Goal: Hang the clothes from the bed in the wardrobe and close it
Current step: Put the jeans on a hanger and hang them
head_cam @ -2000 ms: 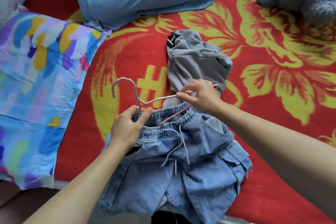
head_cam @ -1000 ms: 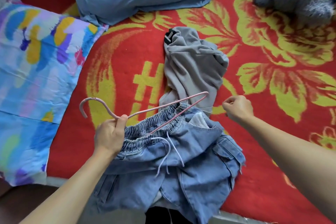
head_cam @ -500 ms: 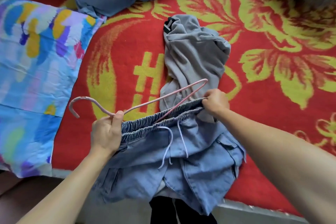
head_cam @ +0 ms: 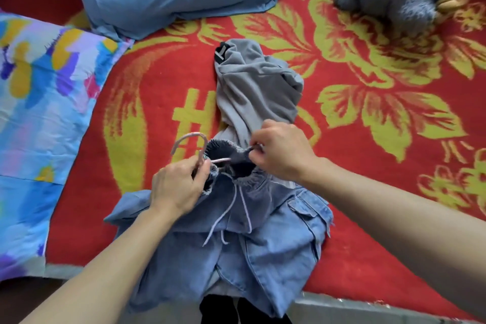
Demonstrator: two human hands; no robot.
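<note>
Threading the pink hanger (head_cam: 188, 137) into the denim shorts (head_cam: 263, 250) at the six o'clock edge of the bed (head_cam: 79, 218) goes best with the left hand (head_cam: 176, 189) curled round its neck, steady, while the right hand (head_cam: 282, 156), pinching the waistband (head_cam: 252, 181), stretches it toward three o'clock.

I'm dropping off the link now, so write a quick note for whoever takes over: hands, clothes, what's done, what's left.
Left hand grips the pink hanger just below its hook.
Right hand pinches the waistband of the denim shorts.
The shorts lie at the bed's near edge, and the grey garment lies crumpled just beyond them.
Done: one hanger arm runs into the waistband.
Left: seat the shorts, hang them, hang the grey garment, close the wardrobe (out of view).
</note>
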